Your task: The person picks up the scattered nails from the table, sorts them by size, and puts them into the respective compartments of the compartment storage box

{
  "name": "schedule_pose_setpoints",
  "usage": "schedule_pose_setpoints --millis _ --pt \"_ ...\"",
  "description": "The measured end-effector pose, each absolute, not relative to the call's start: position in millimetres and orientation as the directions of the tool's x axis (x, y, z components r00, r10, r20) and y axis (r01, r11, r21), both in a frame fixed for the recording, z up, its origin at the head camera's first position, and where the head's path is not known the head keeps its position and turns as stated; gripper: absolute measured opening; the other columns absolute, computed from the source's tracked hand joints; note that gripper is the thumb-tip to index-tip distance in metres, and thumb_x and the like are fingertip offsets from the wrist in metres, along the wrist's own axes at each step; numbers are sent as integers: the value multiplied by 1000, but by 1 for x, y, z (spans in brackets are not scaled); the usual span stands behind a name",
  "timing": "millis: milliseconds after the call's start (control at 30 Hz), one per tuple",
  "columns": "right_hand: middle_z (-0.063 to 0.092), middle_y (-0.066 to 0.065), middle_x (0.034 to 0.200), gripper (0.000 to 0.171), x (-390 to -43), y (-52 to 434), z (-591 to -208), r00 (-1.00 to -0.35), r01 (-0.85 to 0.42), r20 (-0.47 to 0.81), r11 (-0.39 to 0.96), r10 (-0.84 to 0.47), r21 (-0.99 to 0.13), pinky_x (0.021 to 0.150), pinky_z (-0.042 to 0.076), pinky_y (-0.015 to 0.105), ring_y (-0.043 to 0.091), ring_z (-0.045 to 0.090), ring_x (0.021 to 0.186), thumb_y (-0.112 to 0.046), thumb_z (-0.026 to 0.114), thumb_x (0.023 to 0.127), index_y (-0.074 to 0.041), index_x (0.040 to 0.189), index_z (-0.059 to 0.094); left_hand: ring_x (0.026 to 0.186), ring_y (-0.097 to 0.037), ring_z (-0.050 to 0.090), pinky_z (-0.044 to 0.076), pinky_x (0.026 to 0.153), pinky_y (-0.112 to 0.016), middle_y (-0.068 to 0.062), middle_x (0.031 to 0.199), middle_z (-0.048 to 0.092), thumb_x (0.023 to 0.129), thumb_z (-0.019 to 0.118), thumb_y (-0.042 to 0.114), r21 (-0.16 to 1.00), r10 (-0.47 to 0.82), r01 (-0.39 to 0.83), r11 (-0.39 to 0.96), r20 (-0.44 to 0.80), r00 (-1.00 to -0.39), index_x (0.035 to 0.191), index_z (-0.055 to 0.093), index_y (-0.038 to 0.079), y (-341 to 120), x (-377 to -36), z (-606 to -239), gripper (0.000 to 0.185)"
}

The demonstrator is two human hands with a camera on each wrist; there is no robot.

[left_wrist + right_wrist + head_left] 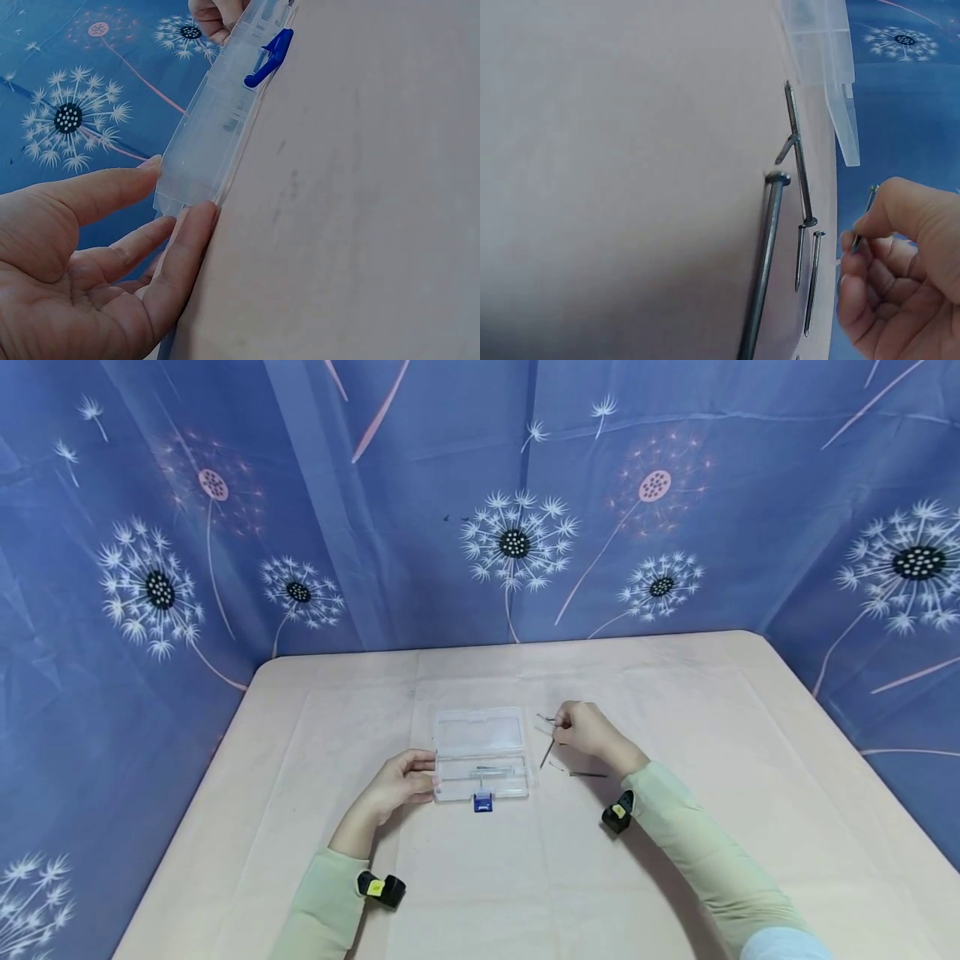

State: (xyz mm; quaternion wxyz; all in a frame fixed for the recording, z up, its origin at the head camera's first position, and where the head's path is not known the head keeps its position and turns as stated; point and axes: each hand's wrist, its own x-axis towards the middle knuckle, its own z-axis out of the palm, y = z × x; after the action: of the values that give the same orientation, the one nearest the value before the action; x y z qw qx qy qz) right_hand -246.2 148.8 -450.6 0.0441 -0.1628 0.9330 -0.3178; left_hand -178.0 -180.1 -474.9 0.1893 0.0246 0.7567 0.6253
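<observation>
Our left hand (pixel 395 787) is nearest to us, its fingers straight and touching the left end of the clear box (pixel 481 753), which lies open near the middle of the table (pixel 705 710) with its long side running left to right. Our right hand (pixel 588 729) is curled, pinching one thin nail (pixel 547 752) just right of the box, its point tipped down toward the box. More nails (pixel 795 217) lie flat on the pale table, and a blue flower curtain (pixel 517 535) hangs behind.

Left hand (pixel 397 785) rests fingertips against left end of open clear plastic case (pixel 481 755) with blue latch (pixel 483 802) on pink table (pixel 750 760), right hand (pixel 588 729) pinching what looks like a nail (pixel 547 752), another nail (pixel 587 774) lying beside
</observation>
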Motion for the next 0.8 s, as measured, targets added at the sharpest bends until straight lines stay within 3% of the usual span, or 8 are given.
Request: schedule_pose_setpoints --millis 267,467,800 --pt "65 11 79 14 -244 147 -448 -928 -294 45 652 -370 -699 56 47 18 12 55 68 4 60 78 6 90 66 94 -20 62 59 82 -39 -29 124 51 87 62 2 955 269 -195 223 -253 -929 133 42 -9 -179 -176 -473 51" --pt "66 12 80 15 -241 145 -445 -905 -343 84 596 -418 -726 64 48 20 12 52 71 4 59 78 7 90 68 95 -20 61 59 83 -39 -29 124 51 87 62 2 954 260 -202 223 -257 -931 133 43 -9 -178 -177 -473 51" --pt "65 12 81 17 -231 131 -436 -904 -251 7 517 -428 -818 66 46 20 12 50 73 3 57 79 9 91 67 96 -20 61 59 83 -39 -29 125 50 87 62 1 953 262 -203 225 -260 -929 133 43 -9 -179 -177 -473 51"
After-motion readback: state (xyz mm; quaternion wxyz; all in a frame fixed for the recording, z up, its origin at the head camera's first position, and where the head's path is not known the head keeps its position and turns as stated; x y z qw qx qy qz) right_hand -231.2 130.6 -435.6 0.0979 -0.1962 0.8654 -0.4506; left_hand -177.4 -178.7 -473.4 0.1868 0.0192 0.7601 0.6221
